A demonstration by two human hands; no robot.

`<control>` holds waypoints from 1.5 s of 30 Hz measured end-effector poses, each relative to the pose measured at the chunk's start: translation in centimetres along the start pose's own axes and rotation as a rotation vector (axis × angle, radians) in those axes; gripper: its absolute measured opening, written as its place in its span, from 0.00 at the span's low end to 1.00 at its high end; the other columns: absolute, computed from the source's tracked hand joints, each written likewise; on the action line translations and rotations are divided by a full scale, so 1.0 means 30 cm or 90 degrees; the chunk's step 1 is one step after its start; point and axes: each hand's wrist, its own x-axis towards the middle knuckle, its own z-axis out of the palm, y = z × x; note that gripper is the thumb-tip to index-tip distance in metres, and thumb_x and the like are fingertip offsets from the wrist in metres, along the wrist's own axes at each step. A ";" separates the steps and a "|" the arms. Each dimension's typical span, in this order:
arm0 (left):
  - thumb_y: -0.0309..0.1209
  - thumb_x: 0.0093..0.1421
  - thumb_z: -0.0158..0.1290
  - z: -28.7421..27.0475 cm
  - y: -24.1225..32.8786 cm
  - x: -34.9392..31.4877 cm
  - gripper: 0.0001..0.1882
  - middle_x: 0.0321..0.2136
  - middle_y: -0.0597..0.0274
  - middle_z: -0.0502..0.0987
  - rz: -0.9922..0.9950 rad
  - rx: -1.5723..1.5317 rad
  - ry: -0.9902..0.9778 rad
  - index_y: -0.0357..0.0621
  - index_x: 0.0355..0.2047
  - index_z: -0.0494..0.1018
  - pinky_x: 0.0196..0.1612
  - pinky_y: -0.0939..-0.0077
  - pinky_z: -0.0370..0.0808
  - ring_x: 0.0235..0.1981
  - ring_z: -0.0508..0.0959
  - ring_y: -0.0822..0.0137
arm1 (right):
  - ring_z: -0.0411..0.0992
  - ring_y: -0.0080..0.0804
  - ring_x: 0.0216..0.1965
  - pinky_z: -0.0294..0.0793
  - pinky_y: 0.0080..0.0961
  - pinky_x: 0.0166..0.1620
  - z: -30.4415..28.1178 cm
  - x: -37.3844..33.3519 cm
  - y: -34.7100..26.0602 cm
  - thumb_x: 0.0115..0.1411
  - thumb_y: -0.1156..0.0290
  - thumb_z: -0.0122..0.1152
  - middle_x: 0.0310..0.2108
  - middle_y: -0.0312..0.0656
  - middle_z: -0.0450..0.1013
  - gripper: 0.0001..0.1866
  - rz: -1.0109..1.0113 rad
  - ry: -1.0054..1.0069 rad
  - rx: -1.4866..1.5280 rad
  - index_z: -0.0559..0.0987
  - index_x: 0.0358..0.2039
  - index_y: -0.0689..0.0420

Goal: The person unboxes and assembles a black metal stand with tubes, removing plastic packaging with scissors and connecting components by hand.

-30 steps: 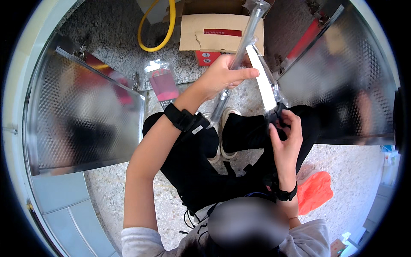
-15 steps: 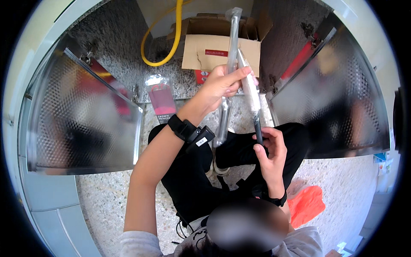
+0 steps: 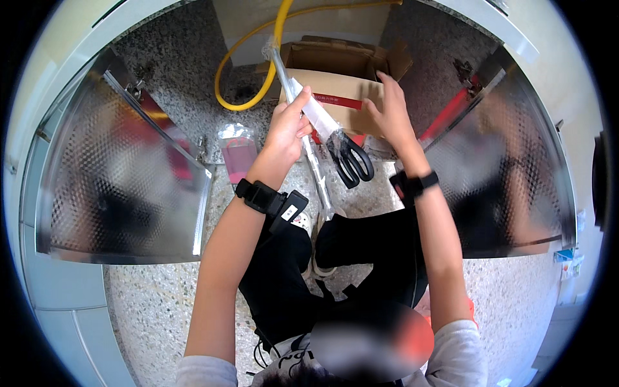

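My left hand (image 3: 287, 128) is closed round two plastic-wrapped things. One is a pair of scissors (image 3: 349, 160) with black handles, its blades inside a white sleeve and its handles pointing down to the right. Beside it, a long, thin, silvery rod-like thing (image 3: 314, 166) in clear wrap slants from the upper left down toward my feet. What the rod is, I cannot make out. At the right side of an open cardboard box (image 3: 303, 79), my right hand (image 3: 392, 116) has thumb and fingers apart, at the box's front flap. It holds nothing that I can see.
Open metal cabinet doors stand at left (image 3: 138, 187) and right (image 3: 496, 155). A yellow hose (image 3: 222, 87) loops left of the box. Near the left door lies a clear and pink package (image 3: 239, 158). An orange-red thing shows partly beside my right arm.
My right hand has let go of the scissors' black handle and moved up to the box. In my left hand, the scissors and rod have swung, their upper ends now leaning left.
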 end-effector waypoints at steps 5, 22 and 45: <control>0.35 0.56 0.51 0.015 0.033 -0.003 0.12 0.24 0.57 0.70 0.017 -0.033 0.017 0.38 0.29 0.64 0.10 0.91 0.51 0.09 0.54 0.85 | 0.58 0.45 0.50 0.52 0.41 0.54 0.132 0.022 0.137 0.41 0.71 0.63 0.45 0.48 0.62 0.30 0.044 -0.046 -0.125 0.65 0.47 0.60; 0.34 0.58 0.48 -0.052 0.062 0.048 0.10 0.20 0.63 0.69 0.014 0.179 0.027 0.40 0.30 0.64 0.10 0.90 0.49 0.08 0.52 0.85 | 0.57 0.42 0.51 0.49 0.39 0.52 0.125 -0.421 -0.232 0.43 0.72 0.61 0.45 0.45 0.61 0.22 0.198 0.036 -0.103 0.68 0.42 0.55; 0.35 0.56 0.51 -0.037 -0.054 0.149 0.14 0.21 0.63 0.68 0.028 0.071 0.029 0.35 0.30 0.65 0.11 0.90 0.51 0.10 0.53 0.84 | 0.40 0.46 0.61 0.34 0.42 0.59 -0.001 -0.401 -0.221 0.41 0.66 0.52 0.58 0.47 0.48 0.35 0.204 -0.107 0.251 0.59 0.53 0.57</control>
